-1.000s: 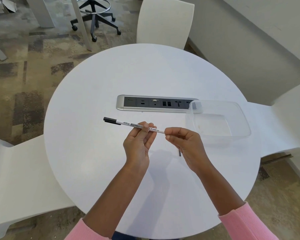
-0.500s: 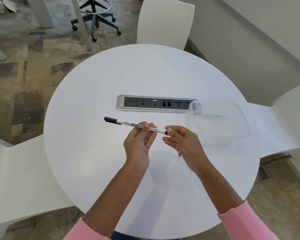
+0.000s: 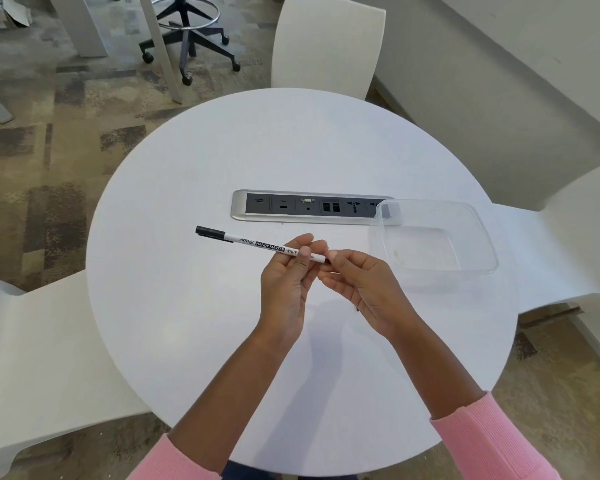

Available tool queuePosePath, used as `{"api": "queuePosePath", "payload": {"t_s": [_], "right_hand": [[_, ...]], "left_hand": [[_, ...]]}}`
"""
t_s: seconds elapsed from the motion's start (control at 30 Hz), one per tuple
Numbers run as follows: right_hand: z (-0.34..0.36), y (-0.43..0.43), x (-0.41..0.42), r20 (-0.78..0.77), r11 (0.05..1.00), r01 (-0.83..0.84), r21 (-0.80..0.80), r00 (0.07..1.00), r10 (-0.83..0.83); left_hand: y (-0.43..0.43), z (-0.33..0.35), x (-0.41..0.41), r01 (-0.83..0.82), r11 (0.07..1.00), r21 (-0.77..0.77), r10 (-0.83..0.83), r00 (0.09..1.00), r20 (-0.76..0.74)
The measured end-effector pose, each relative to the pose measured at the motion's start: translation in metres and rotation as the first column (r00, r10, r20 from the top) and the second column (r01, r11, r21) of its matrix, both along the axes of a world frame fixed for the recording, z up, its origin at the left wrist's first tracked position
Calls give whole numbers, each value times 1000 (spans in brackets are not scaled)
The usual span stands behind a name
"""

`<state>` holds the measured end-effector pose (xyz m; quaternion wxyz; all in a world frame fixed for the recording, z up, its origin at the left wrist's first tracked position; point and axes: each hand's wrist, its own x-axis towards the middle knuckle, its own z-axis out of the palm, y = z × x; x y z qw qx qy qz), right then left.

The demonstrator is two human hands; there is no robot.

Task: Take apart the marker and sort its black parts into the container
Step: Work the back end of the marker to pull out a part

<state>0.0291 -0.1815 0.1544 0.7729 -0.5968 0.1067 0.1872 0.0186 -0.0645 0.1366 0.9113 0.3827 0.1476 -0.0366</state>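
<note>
A thin white marker (image 3: 257, 244) with a black cap (image 3: 208, 232) on its left end is held level above the round white table (image 3: 194, 323). My left hand (image 3: 286, 282) grips the barrel near its right end between thumb and fingers. My right hand (image 3: 364, 289) pinches the small black piece at the marker's right tip with thumb and fingertips. The clear plastic container (image 3: 486, 244) stands empty on the table to the right of my hands. A thin dark piece (image 3: 356, 309) lies on the table, mostly hidden under my right hand.
A silver power and data socket strip (image 3: 309, 206) is set into the table's middle, its right end behind the container. White chairs stand at the far side (image 3: 326, 46), left (image 3: 42, 341) and right (image 3: 582, 237). An office stool base (image 3: 187, 39) is on the carpet beyond.
My right fingers loosened from the marker's right end, then closed on its tip again. The marker and my left hand have barely moved.
</note>
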Motion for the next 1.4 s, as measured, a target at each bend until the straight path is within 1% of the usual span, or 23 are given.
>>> {"api": "queuePosePath", "payload": {"t_s": [0.1, 0.23, 0.37, 0.47, 0.6, 0.63, 0.67, 0.7, 0.73, 0.77, 0.8, 0.83, 0.87, 0.9, 0.93, 0.97, 1.0, 1.03, 1.1, 1.13, 1.2, 1.3, 1.4], "right_hand": [[-1, 2, -1, -29, 998, -31, -50, 999, 30], [-2, 4, 0, 11, 991, -66, -119, 998, 68], [-1, 5, -1, 152, 963, -74, -260, 982, 116], [-2, 6, -3, 255, 923, -58, -380, 953, 165], [-5, 2, -6, 368, 820, -12, -572, 890, 270], [-5, 0, -7, 414, 758, 20, -651, 847, 334], [-6, -2, -8, 475, 660, 94, -746, 769, 427], [-7, -3, -8, 523, 536, 205, -819, 651, 550], [-10, -5, -8, 532, 420, 326, -847, 510, 676], [-13, -8, -7, 513, 343, 426, -837, 394, 763], [-15, -10, -7, 494, 307, 482, -821, 330, 804], [-17, -11, -8, 498, 308, 487, -817, 328, 803], [-17, -10, -9, 523, 344, 441, -829, 394, 756], [-15, -8, -10, 566, 444, 351, -824, 518, 641], [-12, -6, -11, 572, 587, 246, -771, 671, 471], [-10, -3, -12, 503, 733, 142, -665, 811, 300], [-7, 0, -13, 378, 856, 64, -514, 912, 159], [-7, 2, -13, 231, 935, 27, -354, 971, 60], [-7, 5, -12, -33, 992, -14, -129, 999, 10], [-5, 5, -11, -116, 994, -48, -96, 993, 37], [-2, 5, -10, -210, 985, -136, -103, 971, 112], [0, 5, -6, -246, 976, -209, -62, 951, 189], [-3, 7, -6, -172, 982, -182, -42, 970, 172]], "left_hand": [[0, -2, -2, -16, 1000, 12, 16, 1000, -16], [2, -1, -3, -61, 997, 40, 62, 998, -29], [4, 2, -3, -88, 992, 85, 93, 994, -55], [5, 4, -2, -96, 993, 65, 103, 987, -120], [4, 5, -1, -95, 995, 11, 96, 973, -212], [3, 5, -1, -97, 995, -10, 92, 967, -236], [3, 6, -1, -102, 994, -34, 90, 961, -263], [3, 6, -1, -109, 992, -58, 88, 953, -290], [2, 7, -1, -117, 990, -80, 86, 945, -315], [2, 7, -1, -123, 988, -96, 84, 939, -334], [1, 7, -1, -124, 987, -105, 81, 935, -346], [1, 8, -1, -120, 987, -108, 76, 934, -350], [1, 8, -1, -112, 988, -106, 69, 935, -347], [0, 8, -1, -103, 990, -100, 63, 938, -340], [0, 8, -1, -94, 991, -91, 59, 941, -333], [0, 7, -1, -89, 993, -82, 57, 944, -325], [0, 7, 0, -84, 994, -73, 57, 948, -313], [1, 6, 0, -77, 995, -63, 55, 954, -296], [0, 5, 0, -56, 998, -28, 47, 966, -255], [0, 5, -1, -46, 999, -5, 43, 970, -240], [-2, 4, -2, -34, 999, 41, 43, 974, -223], [-3, 3, -4, -38, 997, 71, 53, 975, -216], [-2, 5, -3, -67, 995, 78, 83, 973, -216]]}}
